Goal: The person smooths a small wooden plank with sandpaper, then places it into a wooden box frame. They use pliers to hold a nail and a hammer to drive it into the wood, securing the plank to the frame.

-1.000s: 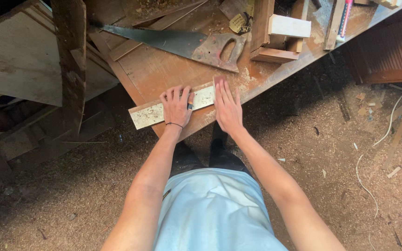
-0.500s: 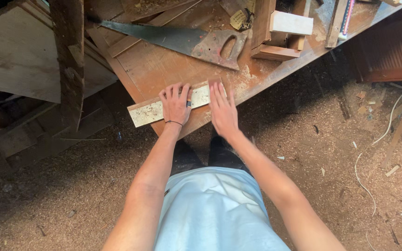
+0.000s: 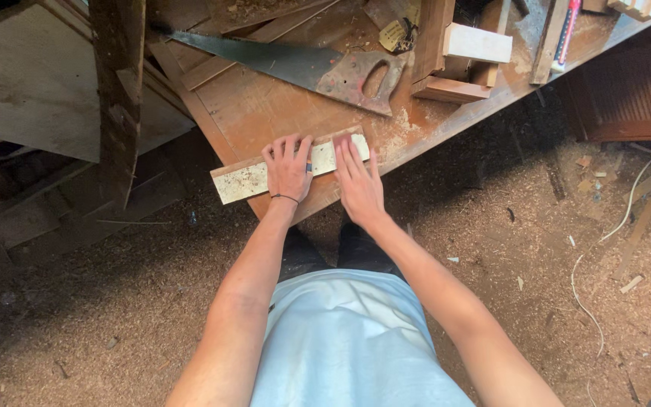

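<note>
Both palms pressed flat rather than clasping: the left hand lay spread, fingers open, on the middle of a pale, narrow, sawdust-speckled strip of wood, and the right hand lay open just beside it, fingertips on the strip's right end, closed around nothing. The strip rested along the near edge of a worn reddish-brown wooden workbench, its left end jutting out past the bench corner over the floor.

In the head view, against half a second before, the hands and the strip sat much as they had; only the right hand seemed to have slid slightly closer to the left. The piece therefore looked pinned in place, not being shifted.

Farther back on the bench lay a grey-bladed handsaw with a scuffed reddish handle, well apart from both hands, beside a pale wooden block set on stacked offcuts. Sawdust covered the dirt floor below.
</note>
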